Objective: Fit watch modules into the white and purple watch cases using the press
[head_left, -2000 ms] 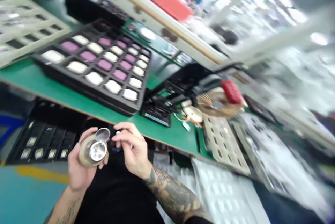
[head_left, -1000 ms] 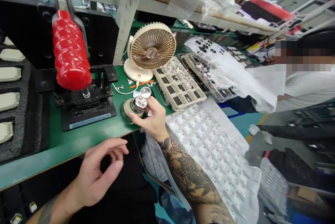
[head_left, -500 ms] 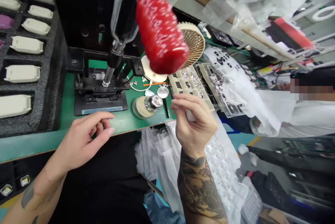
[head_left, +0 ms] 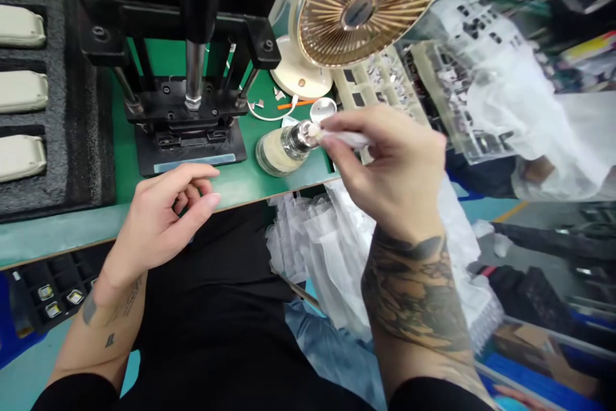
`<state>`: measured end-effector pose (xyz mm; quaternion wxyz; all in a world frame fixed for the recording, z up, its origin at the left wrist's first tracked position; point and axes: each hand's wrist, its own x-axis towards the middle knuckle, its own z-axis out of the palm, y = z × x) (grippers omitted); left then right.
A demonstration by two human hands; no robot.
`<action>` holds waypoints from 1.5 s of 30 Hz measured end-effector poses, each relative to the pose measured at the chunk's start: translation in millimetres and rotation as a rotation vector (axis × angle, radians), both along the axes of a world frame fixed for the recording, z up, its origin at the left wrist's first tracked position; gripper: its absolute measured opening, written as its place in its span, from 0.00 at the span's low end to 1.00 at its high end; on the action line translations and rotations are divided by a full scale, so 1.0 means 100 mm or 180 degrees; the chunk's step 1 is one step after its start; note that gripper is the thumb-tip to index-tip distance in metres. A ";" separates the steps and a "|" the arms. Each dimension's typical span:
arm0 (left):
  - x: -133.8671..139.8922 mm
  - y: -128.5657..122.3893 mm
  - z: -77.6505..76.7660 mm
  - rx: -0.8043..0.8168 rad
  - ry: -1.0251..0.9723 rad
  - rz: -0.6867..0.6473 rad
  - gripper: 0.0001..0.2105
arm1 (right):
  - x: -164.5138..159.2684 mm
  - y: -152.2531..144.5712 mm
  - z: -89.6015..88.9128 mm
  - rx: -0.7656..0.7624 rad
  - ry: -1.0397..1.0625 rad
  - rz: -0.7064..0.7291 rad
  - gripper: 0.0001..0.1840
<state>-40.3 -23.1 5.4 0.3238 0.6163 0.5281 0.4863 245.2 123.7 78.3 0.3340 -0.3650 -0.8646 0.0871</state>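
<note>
My right hand (head_left: 389, 164) pinches a slim white stick (head_left: 351, 138) between thumb and fingers. Its pale tip touches, or nearly touches, the metal top of a glass bottle (head_left: 279, 153), which stands near the table's front edge with cream-coloured contents. At the same edge, in front of the black press (head_left: 190, 116), my left hand (head_left: 166, 212) hovers with nothing in it. Its fingers are loosely bent and the thumb is apart. Behind the bottle lies a small round metal lid (head_left: 323, 109).
A desk fan (head_left: 360, 13) stands behind the bottle. At left, a black foam tray (head_left: 79, 142) holds several pale casings. Compartment trays of small parts (head_left: 389, 77) are at right, with clear plastic bags (head_left: 327, 244) below the table edge. A person's sleeve shows at far right.
My right hand has moved to the bottle top, and a white stick now shows in its fingers. The view has shifted; the red press handle is out of sight. My left hand keeps its shape.
</note>
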 end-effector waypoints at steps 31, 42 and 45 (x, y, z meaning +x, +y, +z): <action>0.00 0.00 0.04 -0.0038 0.0121 0.0096 0.11 | 0.01 -0.04 -0.34 0.0284 0.0386 -0.0336 0.10; 0.00 -0.01 0.01 -0.0075 0.0050 0.0058 0.12 | -0.09 -0.07 -0.34 0.0575 0.0591 -0.0301 0.10; 0.01 0.01 0.01 -0.0058 0.0067 0.0030 0.11 | -0.09 -0.07 -0.33 0.0428 0.0454 -0.0394 0.11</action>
